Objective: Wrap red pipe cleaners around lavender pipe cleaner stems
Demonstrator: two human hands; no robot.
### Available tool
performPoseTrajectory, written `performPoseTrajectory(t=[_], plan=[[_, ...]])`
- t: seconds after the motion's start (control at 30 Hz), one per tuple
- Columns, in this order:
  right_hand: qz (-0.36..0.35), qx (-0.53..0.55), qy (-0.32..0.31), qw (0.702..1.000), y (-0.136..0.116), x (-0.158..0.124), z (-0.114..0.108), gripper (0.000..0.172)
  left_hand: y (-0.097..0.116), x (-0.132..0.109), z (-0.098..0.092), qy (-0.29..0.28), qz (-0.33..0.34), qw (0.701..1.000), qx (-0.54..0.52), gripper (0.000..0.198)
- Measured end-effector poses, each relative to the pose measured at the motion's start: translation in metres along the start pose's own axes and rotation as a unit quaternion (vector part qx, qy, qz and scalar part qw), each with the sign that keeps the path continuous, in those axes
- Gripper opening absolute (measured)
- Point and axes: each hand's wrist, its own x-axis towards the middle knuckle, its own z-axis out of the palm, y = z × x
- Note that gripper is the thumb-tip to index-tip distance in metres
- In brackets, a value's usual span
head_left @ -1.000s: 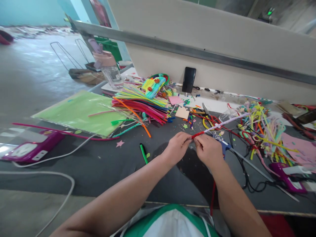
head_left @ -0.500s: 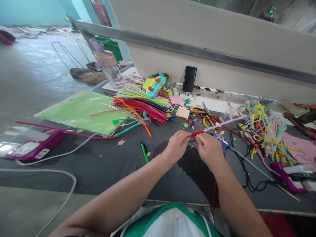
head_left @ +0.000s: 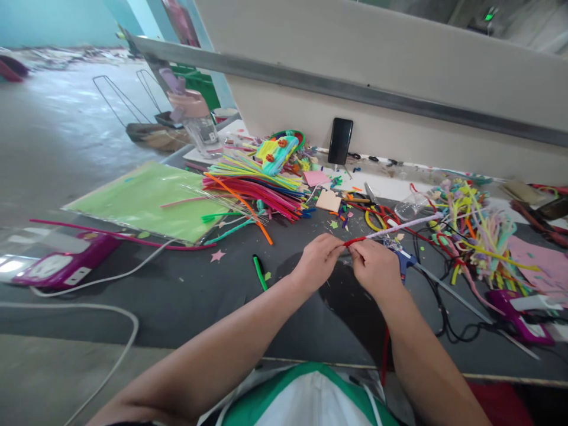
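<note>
Between my two hands, just above the dark table, runs a red pipe cleaner (head_left: 354, 241) wound about a pale lilac pipe cleaner (head_left: 406, 225), whose free end reaches up to the right. My left hand (head_left: 320, 258) pinches the red part near its left end. Close beside it, my right hand (head_left: 373, 264) is closed with fingertips on the same red part. A loose red length (head_left: 385, 355) hangs below my right wrist. Just behind my right hand lies a blue glue gun (head_left: 404, 261), partly covered by the hand.
A bundle of coloured pipe cleaners (head_left: 261, 189) lies left of centre, beside a green sheet (head_left: 146, 201). Scissors (head_left: 373, 198) and a tangled pile of pipe cleaners (head_left: 479, 231) are at right. A phone (head_left: 341, 141) leans on the back panel. Black cables (head_left: 444, 319) cross the right side.
Both hands stay almost in place on the red pipe cleaner. The lilac pipe cleaner's free end has dipped slightly, and my right fingers have shifted a little.
</note>
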Motion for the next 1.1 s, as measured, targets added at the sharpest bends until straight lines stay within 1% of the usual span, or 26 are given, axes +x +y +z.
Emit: performPoseTrajectory(t=[0.13,0.37,0.47,0.53,0.6,0.67,0.7,0.73,0.77,0.8,0.83,0.87,0.9,0.93,0.97,1.0,1.03,1.07,1.1], plan=[[0.006,-0.009,-0.004,1.000,-0.001,-0.001,0.001,0.019,0.000,0.000,0.000,-0.004,0.002,1.000,0.020,0.020],[0.012,-0.026,-0.006,1.000,-0.002,-0.002,0.001,0.019,0.000,-0.001,0.001,-0.020,0.027,0.999,0.041,0.021],[0.018,-0.015,-0.003,1.000,-0.004,-0.001,0.003,0.018,-0.001,-0.001,0.002,-0.015,0.025,0.998,0.047,0.021],[0.020,-0.002,0.030,0.999,-0.006,-0.001,0.003,0.016,-0.002,0.000,0.002,0.009,0.004,0.999,0.034,0.020],[0.006,0.023,0.109,0.994,-0.009,-0.002,-0.001,0.015,-0.005,0.002,0.000,0.046,-0.045,0.998,0.001,0.017],[-0.043,0.074,0.205,0.975,-0.013,-0.006,-0.010,0.031,-0.010,0.005,-0.002,0.086,-0.119,0.987,-0.064,0.017],[-0.091,0.108,0.238,0.961,-0.016,-0.009,-0.014,0.039,-0.013,0.007,-0.004,0.105,-0.158,0.975,-0.114,0.017],[-0.150,0.140,0.244,0.948,-0.019,-0.012,-0.019,0.044,-0.016,0.009,-0.006,0.123,-0.193,0.958,-0.175,0.018],[-0.219,0.170,0.227,0.934,-0.022,-0.015,-0.022,0.045,-0.019,0.011,-0.008,0.136,-0.221,0.935,-0.243,0.018],[-0.281,0.196,0.189,0.920,-0.025,-0.017,-0.024,0.043,-0.021,0.013,-0.010,0.146,-0.240,0.906,-0.316,0.019],[-0.320,0.209,0.119,0.916,-0.028,-0.019,-0.024,0.039,-0.023,0.014,-0.012,0.149,-0.251,0.875,-0.386,0.019],[-0.337,0.206,0.032,0.918,-0.031,-0.020,-0.023,0.033,-0.024,0.016,-0.015,0.143,-0.256,0.843,-0.451,0.019],[-0.330,0.187,-0.054,0.924,-0.032,-0.020,-0.019,0.028,-0.025,0.017,-0.018,0.129,-0.256,0.812,-0.509,0.018],[-0.299,0.155,-0.130,0.933,-0.033,-0.019,-0.015,0.023,-0.025,0.018,-0.020,0.111,-0.251,0.783,-0.558,0.018],[-0.264,0.123,-0.178,0.940,-0.031,-0.017,-0.009,0.019,-0.023,0.018,-0.023,0.091,-0.244,0.757,-0.600,0.017],[-0.221,0.100,-0.193,0.951,-0.027,-0.014,-0.004,0.020,-0.021,0.017,-0.025,0.068,-0.236,0.732,-0.635,0.016],[-0.161,0.092,-0.182,0.966,-0.022,-0.010,0.001,0.023,-0.018,0.017,-0.027,0.045,-0.229,0.709,-0.666,0.016],[-0.101,0.106,-0.157,0.977,-0.016,-0.006,0.004,0.026,-0.014,0.015,-0.028,0.021,-0.224,0.686,-0.692,0.015],[-0.043,0.135,-0.116,0.983,-0.009,-0.003,0.007,0.026,-0.008,0.013,-0.028,-0.005,-0.223,0.663,-0.714,0.015]])
